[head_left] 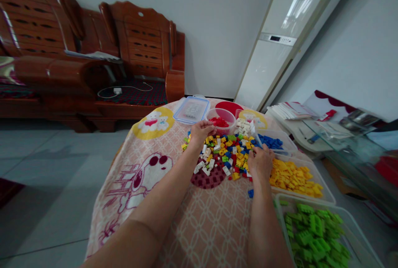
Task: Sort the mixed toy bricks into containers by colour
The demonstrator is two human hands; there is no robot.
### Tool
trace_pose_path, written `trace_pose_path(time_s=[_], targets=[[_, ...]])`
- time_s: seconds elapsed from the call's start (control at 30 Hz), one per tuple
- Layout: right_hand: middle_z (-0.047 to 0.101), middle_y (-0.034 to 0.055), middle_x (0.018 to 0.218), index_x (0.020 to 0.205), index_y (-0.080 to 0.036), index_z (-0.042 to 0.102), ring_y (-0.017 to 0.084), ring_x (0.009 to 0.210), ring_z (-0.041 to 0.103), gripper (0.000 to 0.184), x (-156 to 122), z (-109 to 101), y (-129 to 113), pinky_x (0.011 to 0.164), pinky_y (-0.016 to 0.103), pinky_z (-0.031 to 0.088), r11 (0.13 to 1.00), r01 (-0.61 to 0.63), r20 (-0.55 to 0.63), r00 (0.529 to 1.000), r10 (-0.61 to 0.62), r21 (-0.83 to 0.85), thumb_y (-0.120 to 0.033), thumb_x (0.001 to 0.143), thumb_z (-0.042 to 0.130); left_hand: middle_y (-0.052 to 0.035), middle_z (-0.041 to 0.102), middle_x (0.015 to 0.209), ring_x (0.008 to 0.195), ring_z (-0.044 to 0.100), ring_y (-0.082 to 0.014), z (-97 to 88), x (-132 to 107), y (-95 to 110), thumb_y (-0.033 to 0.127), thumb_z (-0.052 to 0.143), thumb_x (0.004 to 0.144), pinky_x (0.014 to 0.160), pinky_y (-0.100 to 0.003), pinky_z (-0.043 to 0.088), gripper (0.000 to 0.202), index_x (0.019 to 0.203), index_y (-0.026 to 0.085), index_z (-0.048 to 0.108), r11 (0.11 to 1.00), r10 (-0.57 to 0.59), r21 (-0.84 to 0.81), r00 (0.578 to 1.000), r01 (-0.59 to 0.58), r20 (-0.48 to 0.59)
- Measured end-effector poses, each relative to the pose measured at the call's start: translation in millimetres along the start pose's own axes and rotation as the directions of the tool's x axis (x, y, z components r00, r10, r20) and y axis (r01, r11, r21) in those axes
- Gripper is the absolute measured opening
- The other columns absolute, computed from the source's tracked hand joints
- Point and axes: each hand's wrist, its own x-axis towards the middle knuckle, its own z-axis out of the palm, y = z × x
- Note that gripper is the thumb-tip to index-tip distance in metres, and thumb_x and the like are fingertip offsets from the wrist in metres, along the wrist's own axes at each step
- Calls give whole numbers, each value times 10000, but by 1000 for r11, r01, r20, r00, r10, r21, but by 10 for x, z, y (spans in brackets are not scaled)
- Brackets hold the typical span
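Observation:
A heap of mixed small toy bricks (228, 154) in red, yellow, blue, green and white lies on a cartoon-printed blanket (149, 168) covering a table. My left hand (201, 130) rests at the heap's far left edge, beside a clear tub of red bricks (220, 120), with fingers curled; whether it holds a brick is hidden. My right hand (260, 161) sits on the heap's right side, fingers bent down into the bricks, next to the tub of yellow bricks (294, 177).
A tub of green bricks (314, 230) stands at the near right, one of blue bricks (273, 140) and one of white bricks (244, 126) farther back. A clear lid (191, 109) and red lid (229, 105) lie beyond. Wooden sofa at left, glass table at right.

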Motion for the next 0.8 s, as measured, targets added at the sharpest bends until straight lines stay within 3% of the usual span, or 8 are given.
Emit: trace_pose_path(time_s=[0.2,0.4,0.47,0.57,0.7,0.8], targets=[[516,193,1363,1092,-139,738,325,1279,392,342,-3,4,-1,1011,424,357,1000,6,15,1000,-6,2,-249,901,476,-57,735,843,770,695,-136,21,27,5,103,696,666,819,-316,570,279,942,109,651,997,74,27,992,-77,99],[516,183,1363,1084,-142,743,336,1264,390,353,-13,7,4,987,437,369,1000,9,-13,1000,-9,11,-261,897,468,-78,741,946,882,696,-157,12,0,41,126,620,700,856,-301,549,291,987,106,665,976,119,162,979,-146,167],[521,185,1352,1084,-142,743,331,1266,388,356,-12,12,8,989,436,366,1000,16,-12,1000,-16,10,-262,896,466,-65,739,915,832,690,-144,2,-18,81,150,612,710,815,-280,549,267,967,108,673,968,128,192,975,-162,180],[519,194,1353,1086,-135,743,333,1275,378,362,-9,19,11,991,430,362,1000,10,-5,1000,-10,7,-262,898,462,-23,706,725,641,642,-112,-31,-43,172,199,634,717,675,-239,532,205,894,108,684,938,107,299,968,-174,226],[521,193,1357,1101,-132,740,340,1269,383,365,-6,25,15,998,434,354,1000,13,-7,1000,-13,9,-261,900,463,7,639,564,500,566,-100,-66,-86,301,244,647,721,524,-200,443,150,782,122,711,781,-10,574,915,-244,403],[521,189,1358,1098,-131,740,337,1269,382,356,-7,27,18,1001,437,353,1000,13,-9,1000,-13,8,-257,899,473,8,651,561,520,583,-109,-22,-159,341,187,638,693,537,-197,428,114,718,145,741,527,-135,747,828,-405,544]])
